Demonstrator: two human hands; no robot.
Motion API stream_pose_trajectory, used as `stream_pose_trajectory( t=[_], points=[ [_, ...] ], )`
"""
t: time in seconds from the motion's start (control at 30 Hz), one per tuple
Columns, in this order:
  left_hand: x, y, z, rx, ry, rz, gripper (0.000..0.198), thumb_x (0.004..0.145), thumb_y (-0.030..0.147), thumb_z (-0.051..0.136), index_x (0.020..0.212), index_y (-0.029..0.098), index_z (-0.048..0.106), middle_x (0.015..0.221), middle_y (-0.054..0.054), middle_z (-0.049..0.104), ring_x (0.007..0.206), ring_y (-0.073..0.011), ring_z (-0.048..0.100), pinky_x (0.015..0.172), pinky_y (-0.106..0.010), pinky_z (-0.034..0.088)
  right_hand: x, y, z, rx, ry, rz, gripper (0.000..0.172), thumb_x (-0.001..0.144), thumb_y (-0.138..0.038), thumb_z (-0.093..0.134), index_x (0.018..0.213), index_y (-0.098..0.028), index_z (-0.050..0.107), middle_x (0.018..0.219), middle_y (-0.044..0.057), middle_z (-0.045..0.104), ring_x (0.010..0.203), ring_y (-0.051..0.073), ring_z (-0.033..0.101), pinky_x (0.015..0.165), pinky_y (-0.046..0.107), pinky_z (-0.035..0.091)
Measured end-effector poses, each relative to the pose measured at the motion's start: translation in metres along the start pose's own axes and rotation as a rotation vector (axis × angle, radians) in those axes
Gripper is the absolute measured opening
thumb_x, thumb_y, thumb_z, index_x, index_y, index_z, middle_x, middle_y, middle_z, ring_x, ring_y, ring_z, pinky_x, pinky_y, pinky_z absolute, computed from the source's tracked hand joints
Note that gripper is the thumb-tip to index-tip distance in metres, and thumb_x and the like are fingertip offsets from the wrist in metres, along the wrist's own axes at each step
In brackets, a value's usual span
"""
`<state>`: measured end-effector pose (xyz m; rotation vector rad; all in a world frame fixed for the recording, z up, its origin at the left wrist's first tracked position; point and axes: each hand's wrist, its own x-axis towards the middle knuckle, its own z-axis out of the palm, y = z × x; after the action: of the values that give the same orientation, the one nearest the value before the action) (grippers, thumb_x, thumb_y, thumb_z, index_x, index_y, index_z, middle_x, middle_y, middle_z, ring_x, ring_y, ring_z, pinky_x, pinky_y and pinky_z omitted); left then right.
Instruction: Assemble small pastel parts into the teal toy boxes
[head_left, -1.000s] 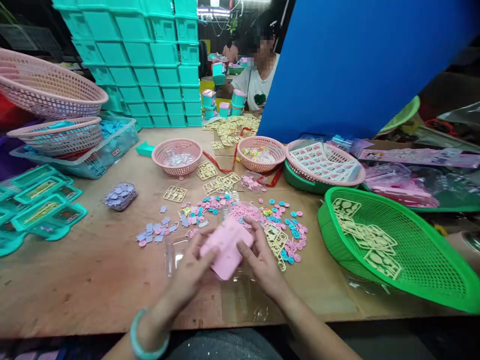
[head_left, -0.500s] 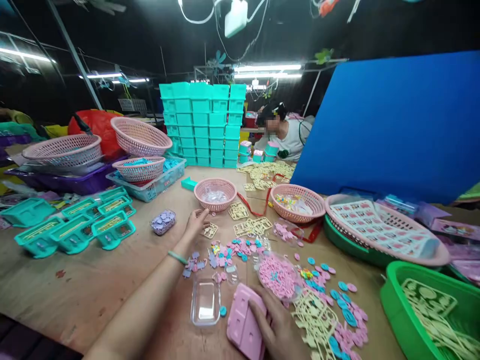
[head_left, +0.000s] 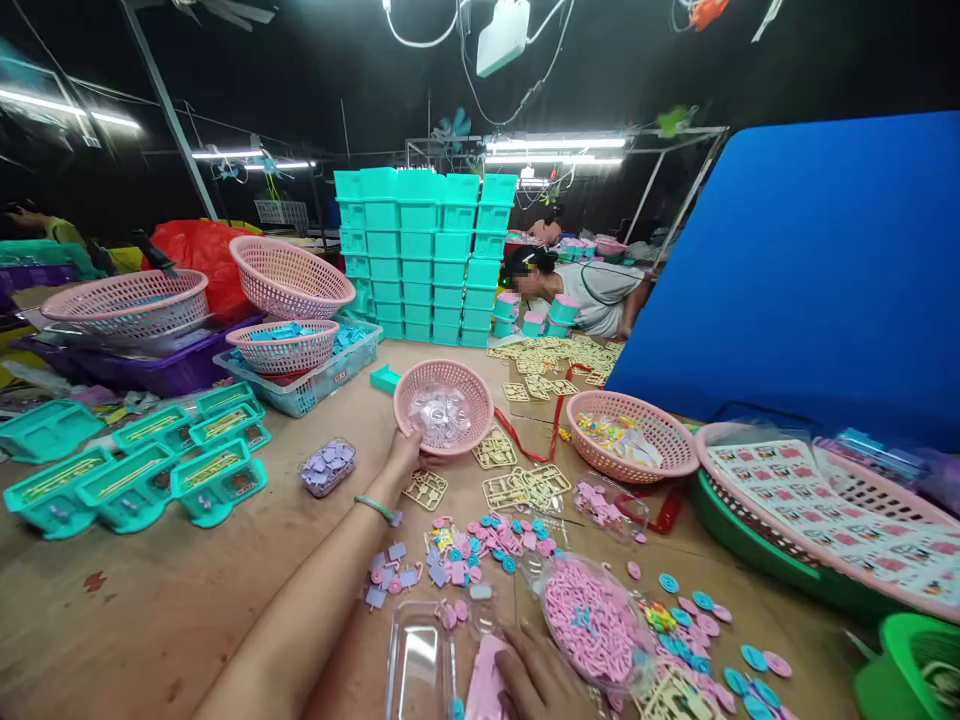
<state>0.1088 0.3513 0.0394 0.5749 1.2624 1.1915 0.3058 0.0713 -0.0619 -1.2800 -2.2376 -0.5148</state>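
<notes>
Tilted pink basket [head_left: 442, 374] of clear pieces [head_left: 442, 418], round tub [head_left: 604, 685] of pink bits [head_left: 587, 615]

Two bare hands [head_left: 405, 452], one bracelet [head_left: 375, 508] and one pink case [head_left: 486, 680]; six nearby pink baskets [head_left: 480, 425], six filled teal trays [head_left: 215, 492], one blue board [head_left: 810, 290], one blue crate [head_left: 306, 398], one tile tub [head_left: 324, 486].

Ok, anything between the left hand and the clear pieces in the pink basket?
The near-left wall of the pink basket: the left hand is at its rim, the clear pieces inside. Nothing else visible.
</notes>
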Motion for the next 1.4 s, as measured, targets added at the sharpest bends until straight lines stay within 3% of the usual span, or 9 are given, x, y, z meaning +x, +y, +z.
stream_pose_trajectory(
  t=[0.13, 0.27, 0.47, 0.67, 0.8, 0.93, 1.17, 1.3, 1.4],
  points=[
    [0.004, 0.018, -0.019, -0.061, 0.061, 0.033, 0.016, 0.094, 0.011, 0.053, 0.107, 0.013, 0.061, 0.074, -0.002, 0.067, 0.056, -0.0126, 0.064, 0.056, -0.024, 0.055, 0.014, -0.011, -0.020, 0.140, -0.050, -0.049, 0.025, 0.089, -0.017, 0.054, 0.111, -0.022, 0.065, 0.111, 0.010, 0.077, 0.097, 0.025, 0.076, 0.080, 0.030, 0.064],
    [0.015, 0.037, -0.033, -0.114, 0.147, 0.032, 0.017, 0.099, 0.026, 0.053, 0.106, 0.012, 0.061, 0.082, -0.002, 0.065, 0.061, -0.0107, 0.062, 0.056, -0.024, 0.054, 0.040, -0.015, -0.066, 0.358, -0.129, 0.019, 0.028, 0.092, -0.015, 0.053, 0.119, -0.019, 0.061, 0.113, 0.011, 0.075, 0.101, 0.022, 0.074, 0.086, 0.028, 0.062],
    [0.016, 0.035, -0.038, -0.151, 0.200, 0.064, 0.016, 0.091, 0.009, 0.044, 0.095, 0.015, 0.058, 0.066, -0.001, 0.060, 0.057, -0.0123, 0.062, 0.059, -0.023, 0.056, 0.092, 0.036, -0.105, 0.570, -0.336, 0.113, 0.027, 0.097, -0.014, 0.045, 0.116, -0.018, 0.064, 0.107, 0.011, 0.074, 0.097, 0.020, 0.071, 0.084, 0.031, 0.060],
    [-0.004, 0.016, -0.039, -0.068, 0.099, 0.160, 0.010, 0.089, 0.018, 0.044, 0.083, 0.018, 0.052, 0.068, -0.004, 0.061, 0.065, -0.0146, 0.066, 0.068, -0.028, 0.058, 0.171, 0.121, -0.039, 0.395, -0.676, 0.345, 0.029, 0.093, -0.011, 0.050, 0.115, -0.014, 0.069, 0.118, 0.015, 0.071, 0.110, 0.026, 0.067, 0.097, 0.038, 0.051],
    [-0.022, -0.016, -0.035, 0.146, 0.022, 0.289, 0.008, 0.080, 0.024, 0.058, 0.087, 0.019, 0.058, 0.077, -0.003, 0.064, 0.072, -0.0167, 0.066, 0.078, -0.035, 0.058, 0.220, 0.159, 0.022, 0.337, -0.682, 0.367, 0.064, 0.084, -0.003, 0.054, 0.146, -0.012, 0.048, 0.154, 0.021, 0.044, 0.143, 0.030, 0.043, 0.116, 0.042, 0.034],
    [-0.024, -0.032, -0.023, 0.441, -0.086, 0.417, 0.018, 0.067, 0.017, 0.068, 0.085, 0.017, 0.069, 0.094, -0.008, 0.070, 0.098, -0.0253, 0.066, 0.101, -0.046, 0.049, 0.252, 0.184, 0.065, 0.352, -0.806, 0.406, 0.105, 0.069, -0.017, 0.078, 0.160, -0.020, 0.024, 0.168, 0.017, 0.016, 0.154, 0.034, 0.017, 0.124, 0.047, 0.023],
    [-0.008, -0.029, 0.013, 0.692, -0.285, 0.519, 0.027, 0.066, 0.015, 0.064, 0.092, 0.018, 0.070, 0.119, -0.013, 0.070, 0.127, -0.0324, 0.056, 0.119, -0.049, 0.030, 0.256, 0.199, 0.083, 0.318, -0.828, 0.468, 0.102, 0.046, -0.040, 0.096, 0.136, -0.019, 0.054, 0.156, 0.019, 0.037, 0.147, 0.040, 0.031, 0.118, 0.048, 0.034],
    [-0.006, -0.040, 0.038, 0.685, -0.381, 0.496, 0.034, 0.060, 0.005, 0.065, 0.090, 0.020, 0.070, 0.112, -0.012, 0.074, 0.123, -0.0314, 0.060, 0.118, -0.048, 0.035, 0.252, 0.194, 0.079, 0.445, -0.798, 0.475, 0.101, 0.037, -0.034, 0.100, 0.126, -0.019, 0.055, 0.140, 0.017, 0.054, 0.130, 0.036, 0.051, 0.106, 0.042, 0.046],
    [-0.004, -0.044, 0.048, 0.584, -0.391, 0.417, 0.041, 0.061, 0.000, 0.064, 0.096, 0.021, 0.068, 0.107, -0.011, 0.074, 0.111, -0.0285, 0.066, 0.105, -0.045, 0.048, 0.247, 0.191, 0.074, 0.541, -0.793, 0.485, 0.099, 0.045, -0.030, 0.098, 0.131, -0.021, 0.050, 0.125, 0.011, 0.065, 0.109, 0.026, 0.064, 0.090, 0.032, 0.053]
  ],
)
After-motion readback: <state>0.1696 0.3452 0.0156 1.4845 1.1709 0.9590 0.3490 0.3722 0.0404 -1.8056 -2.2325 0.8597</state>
